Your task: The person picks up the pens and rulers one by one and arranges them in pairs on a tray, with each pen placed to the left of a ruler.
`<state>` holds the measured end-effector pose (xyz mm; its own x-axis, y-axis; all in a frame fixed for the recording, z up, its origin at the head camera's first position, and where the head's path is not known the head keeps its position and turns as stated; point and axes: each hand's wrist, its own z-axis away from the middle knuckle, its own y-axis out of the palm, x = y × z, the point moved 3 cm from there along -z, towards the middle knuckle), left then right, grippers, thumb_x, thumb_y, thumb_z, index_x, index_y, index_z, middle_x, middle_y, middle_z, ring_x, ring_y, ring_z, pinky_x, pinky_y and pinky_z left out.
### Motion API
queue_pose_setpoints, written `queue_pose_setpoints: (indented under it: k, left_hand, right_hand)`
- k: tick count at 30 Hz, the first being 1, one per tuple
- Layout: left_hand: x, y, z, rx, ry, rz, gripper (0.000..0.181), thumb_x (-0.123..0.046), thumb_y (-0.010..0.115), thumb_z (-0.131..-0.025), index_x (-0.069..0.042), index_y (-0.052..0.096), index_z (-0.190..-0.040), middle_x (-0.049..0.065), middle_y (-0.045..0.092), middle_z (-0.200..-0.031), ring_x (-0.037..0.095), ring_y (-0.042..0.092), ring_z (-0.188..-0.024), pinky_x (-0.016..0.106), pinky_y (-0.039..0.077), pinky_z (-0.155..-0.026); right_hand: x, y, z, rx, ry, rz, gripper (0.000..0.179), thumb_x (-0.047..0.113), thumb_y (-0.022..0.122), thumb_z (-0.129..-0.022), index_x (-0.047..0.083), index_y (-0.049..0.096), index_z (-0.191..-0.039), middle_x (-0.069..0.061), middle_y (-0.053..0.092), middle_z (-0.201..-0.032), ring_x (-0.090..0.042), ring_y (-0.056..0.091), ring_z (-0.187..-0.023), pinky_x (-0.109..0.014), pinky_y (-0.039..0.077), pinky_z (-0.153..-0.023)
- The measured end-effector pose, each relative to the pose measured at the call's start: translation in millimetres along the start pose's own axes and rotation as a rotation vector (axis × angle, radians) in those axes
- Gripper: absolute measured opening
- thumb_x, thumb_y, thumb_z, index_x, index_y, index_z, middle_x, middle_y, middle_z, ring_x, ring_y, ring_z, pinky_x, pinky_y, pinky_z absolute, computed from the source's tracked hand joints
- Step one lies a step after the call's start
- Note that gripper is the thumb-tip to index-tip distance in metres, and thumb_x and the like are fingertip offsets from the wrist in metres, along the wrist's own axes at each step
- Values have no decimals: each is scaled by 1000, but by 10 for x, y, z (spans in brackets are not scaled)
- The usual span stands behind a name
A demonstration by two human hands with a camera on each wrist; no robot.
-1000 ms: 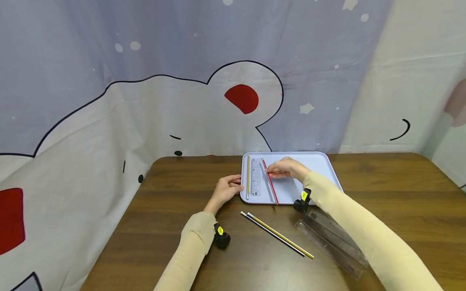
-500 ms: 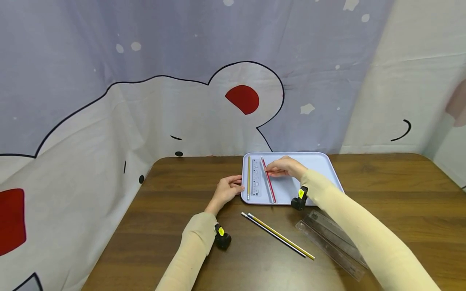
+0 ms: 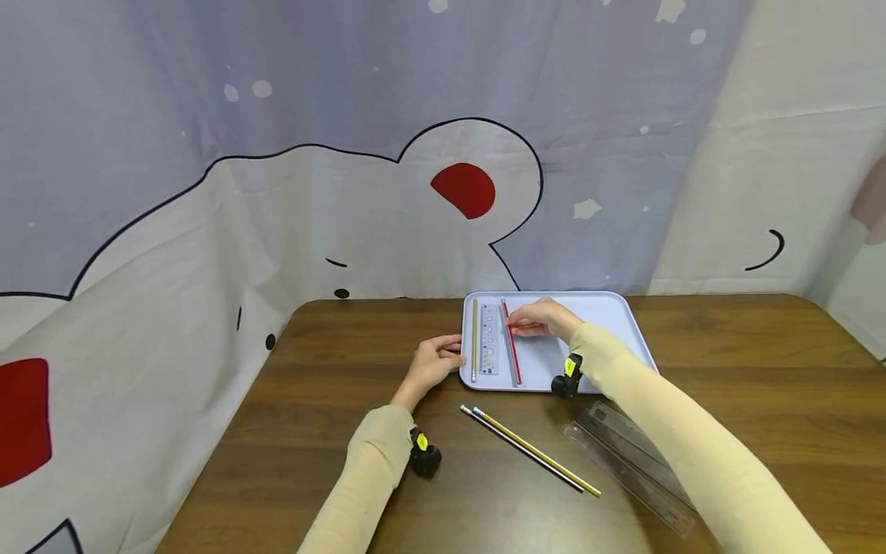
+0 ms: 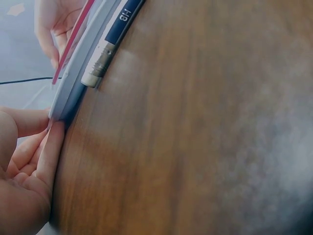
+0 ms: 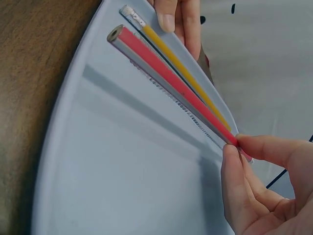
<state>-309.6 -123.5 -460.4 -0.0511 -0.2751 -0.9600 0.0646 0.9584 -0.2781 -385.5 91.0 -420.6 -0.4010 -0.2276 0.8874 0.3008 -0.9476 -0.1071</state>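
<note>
My right hand (image 3: 543, 317) pinches a red and silver pencil (image 5: 171, 81) between thumb and fingers, above the white tray (image 3: 588, 308). The pencil's shadow falls on the tray floor. My left hand (image 3: 432, 362) grips the tray's left rim, thumb on top and fingers beneath, as the left wrist view shows. Inside the tray along its left side lie a yellow pencil (image 3: 474, 338) and a clear ruler (image 3: 489, 338), side by side. The held pencil is just right of the ruler, and in the right wrist view it partly covers it.
On the wooden table (image 3: 311, 369) in front of the tray lie a yellow pencil (image 3: 540, 452) and a dark pencil (image 3: 521, 446), close together and slanting. Clear rulers (image 3: 630, 477) lie under my right forearm. A printed curtain (image 3: 277, 215) hangs behind the table.
The red pencil has turned more upright, its near end swinging left until nearly parallel to the ruler. The left hand keeps its hold on the tray rim.
</note>
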Motion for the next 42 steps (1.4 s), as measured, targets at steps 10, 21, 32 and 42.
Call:
queue_pose_setpoints:
  k: [10,21,32,42]
  left_hand:
    - [11,0,-26,6,4,-8,44,3,67,-84,6,58,-127,23,65,-115,15,64,-87,27,60,-76]
    - [4,10,-10,7,1,6,44,4,67,-83,6,58,-127,23,65,-115,16,64,-87,28,60,-75]
    - [19,-5,-19,6,6,1,45,4,67,-83,6,58,-126,23,65,-115,13,63,-85,26,59,-74]
    - [53,9,-43,7,14,24,44,4,67,-83,7,58,-126,26,64,-116,16,64,-87,27,60,-75]
  right_hand:
    - [10,12,-71,13,-4,-11,8,-3,65,-85,3,65,-79,-3,70,-65,-8,66,-60,-20,59,-70]
    - [-23,26,-141,-15,6,19,5,-3,65,-83,-1,67,-88,-1,69,-64,-7,65,-60,-20,59,-71]
    - [-21,53,-154,-29,2,23,5,-3,66,-84,1,65,-86,-1,67,-62,-7,64,-58,-19,58,-70]
    - [-17,74,-133,-40,-7,20,4,-4,67,-83,-2,65,-86,-2,67,-62,-8,66,-58,-21,59,-72]
